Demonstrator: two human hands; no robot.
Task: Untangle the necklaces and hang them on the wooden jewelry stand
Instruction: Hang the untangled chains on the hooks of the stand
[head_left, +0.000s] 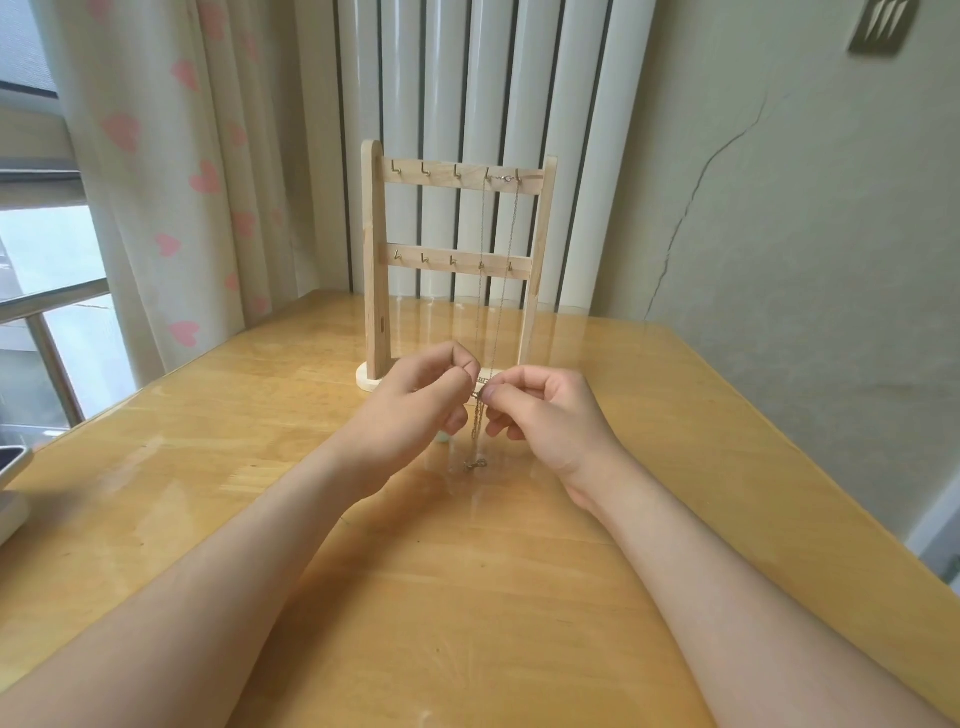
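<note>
Far left, 9 o'clock edge: grey-white shallow tray (11, 486), cut off by the frame, contents not visible. Cream curtain with pink hearts (156, 182) at 10 o'clock. Glossy yellow wooden table (208, 467) carries everything.

Left hand (421, 410), just left of centre: thumb and forefinger pinch the thin gold-toned chain (477, 425), other fingers curled under. The pinch sits right next to the other hand's, likely to keep a short stretch taut so a knot can be picked apart. Small pale blob (444, 438) at 6 o'clock of the left hand, mostly hidden; bead or pendant, cannot tell. The chain's loose end drops to the table and ends in a small clump; tangle or clasp, too fine to read.

Pale wooden two-rail jewelry stand (375, 260) stands upright at 12 o'clock behind the hands, small metal hooks on both rails. Hung necklace (514, 234) is draped over the two rightmost top hooks with the clasp between them, probably so its strands hang apart. The strands fall behind the hands and the lower end is hidden. Cannot tell whether it joins the held chain. The other top hooks are bare, so the task looks partway done.

Right hand (545, 410): thumb and forefinger pinch the same chain, fingertips near the left's.

White ribbed radiator (467, 78) behind the stand. Cracked grey-green wall (779, 234) at 2 o'clock.
</note>
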